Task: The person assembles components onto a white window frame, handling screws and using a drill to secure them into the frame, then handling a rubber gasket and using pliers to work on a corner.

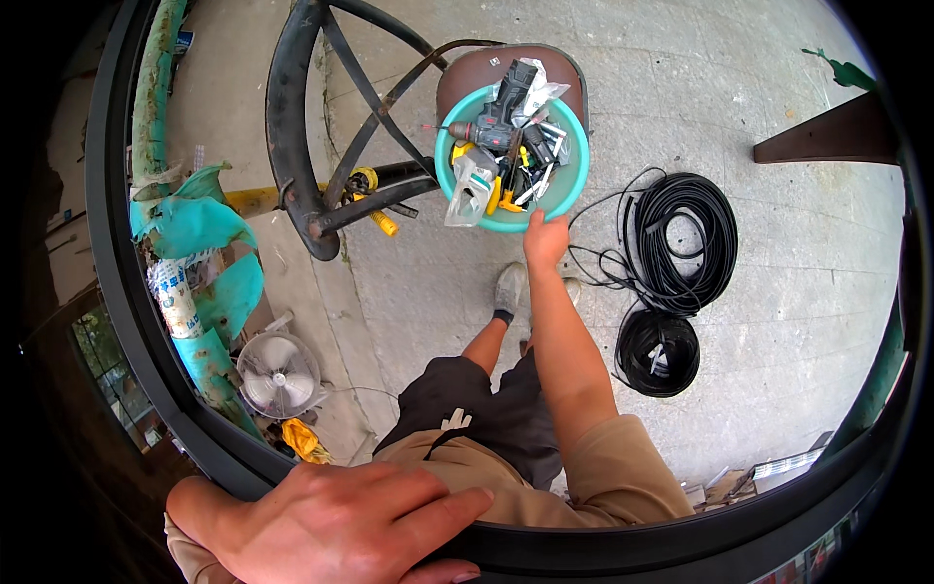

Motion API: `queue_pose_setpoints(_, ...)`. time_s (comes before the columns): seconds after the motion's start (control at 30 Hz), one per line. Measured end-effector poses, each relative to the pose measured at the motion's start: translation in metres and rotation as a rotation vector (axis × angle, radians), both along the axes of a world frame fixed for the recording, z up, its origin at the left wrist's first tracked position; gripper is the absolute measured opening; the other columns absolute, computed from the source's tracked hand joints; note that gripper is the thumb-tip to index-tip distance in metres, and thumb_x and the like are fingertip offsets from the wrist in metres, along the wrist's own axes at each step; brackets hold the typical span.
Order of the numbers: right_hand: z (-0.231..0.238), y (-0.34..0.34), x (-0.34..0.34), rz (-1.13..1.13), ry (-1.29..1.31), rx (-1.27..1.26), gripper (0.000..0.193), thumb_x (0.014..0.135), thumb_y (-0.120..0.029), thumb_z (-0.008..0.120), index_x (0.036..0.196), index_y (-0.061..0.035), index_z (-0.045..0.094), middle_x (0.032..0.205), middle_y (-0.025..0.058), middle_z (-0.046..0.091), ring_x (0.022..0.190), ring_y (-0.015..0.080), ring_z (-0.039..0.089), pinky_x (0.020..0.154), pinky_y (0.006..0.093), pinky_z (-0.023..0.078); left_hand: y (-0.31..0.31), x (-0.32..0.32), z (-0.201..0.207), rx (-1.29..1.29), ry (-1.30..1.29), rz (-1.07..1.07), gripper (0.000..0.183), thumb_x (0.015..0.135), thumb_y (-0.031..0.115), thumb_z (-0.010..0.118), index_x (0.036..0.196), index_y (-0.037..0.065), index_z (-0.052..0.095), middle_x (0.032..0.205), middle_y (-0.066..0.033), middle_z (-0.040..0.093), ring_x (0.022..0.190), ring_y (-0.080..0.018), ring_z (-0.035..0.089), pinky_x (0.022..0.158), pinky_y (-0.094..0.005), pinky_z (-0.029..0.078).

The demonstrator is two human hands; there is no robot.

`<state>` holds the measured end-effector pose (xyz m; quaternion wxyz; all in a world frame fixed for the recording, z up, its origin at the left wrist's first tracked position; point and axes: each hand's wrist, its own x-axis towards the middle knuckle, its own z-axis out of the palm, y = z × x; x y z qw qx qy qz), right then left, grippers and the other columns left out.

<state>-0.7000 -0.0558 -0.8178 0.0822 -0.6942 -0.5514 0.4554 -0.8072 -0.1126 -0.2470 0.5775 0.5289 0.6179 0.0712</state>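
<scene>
My right hand (547, 240) reaches forward and is closed on the near rim of a turquoise plastic basin (581, 161). The basin stands on a brown seat (457, 83). A dark cordless drill (498, 112) lies on top of several tools in it, some with yellow handles, beside clear plastic packets (472, 190). My left hand (336, 526), large at the lower left, lies across a black frame (219, 443) that curves along the view's edge. Its fingers are stretched out and slightly bent, with nothing seen in them; the fingertips' underside is hidden.
Black cable coils (715, 234) lie on the concrete right of my feet, above a black bucket-like container (671, 365). A bent black metal frame (292, 127) stands left of the basin, with a yellow-handled tool (382, 222) beside it. A fan (278, 375) stands at the left.
</scene>
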Motion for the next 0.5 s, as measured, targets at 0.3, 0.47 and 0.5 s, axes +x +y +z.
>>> queue_pose_setpoints(0.3, 0.053, 0.013, 0.019, 0.023, -0.114, 0.478, 0.041, 0.098, -0.028, 0.076, 0.125, 0.0015, 0.068, 0.115, 0.0215, 0.071, 0.104, 0.0400, 0.072, 0.093, 0.0483, 0.057, 0.000, -0.003, -0.001, 0.026, 0.001, 0.010, 0.051, 0.097, 0.039, 0.080, 0.132, 0.004, 0.071, 0.092, -0.0062, 0.068, 0.079, -0.0243, 0.076, 0.061, -0.0354, 0.062)
queue_pose_setpoints(0.47, 0.057, 0.030, -0.016, 0.320, 0.132, 0.217, 0.047, 0.098, -0.025, 0.075, 0.136, 0.0009, 0.065, 0.123, 0.0236, 0.071, 0.112, 0.0443, 0.070, 0.098, 0.0525, 0.056, 0.000, 0.006, 0.007, 0.036, -0.014, 0.122, 0.048, 0.094, 0.029, 0.079, 0.132, 0.002, 0.071, 0.099, -0.0133, 0.070, 0.085, -0.0340, 0.075, 0.070, -0.0415, 0.062)
queue_pose_setpoints(0.5, 0.052, 0.033, -0.023, 0.398, 0.081, 0.199, 0.049, 0.098, -0.024, 0.075, 0.139, 0.0017, 0.065, 0.125, 0.0248, 0.071, 0.114, 0.0446, 0.070, 0.099, 0.0528, 0.056, 0.000, 0.009, 0.009, 0.056, -0.039, 0.198, 0.045, 0.092, 0.022, 0.076, 0.130, -0.001, 0.070, 0.105, -0.0203, 0.072, 0.090, -0.0433, 0.074, 0.079, -0.0473, 0.062)
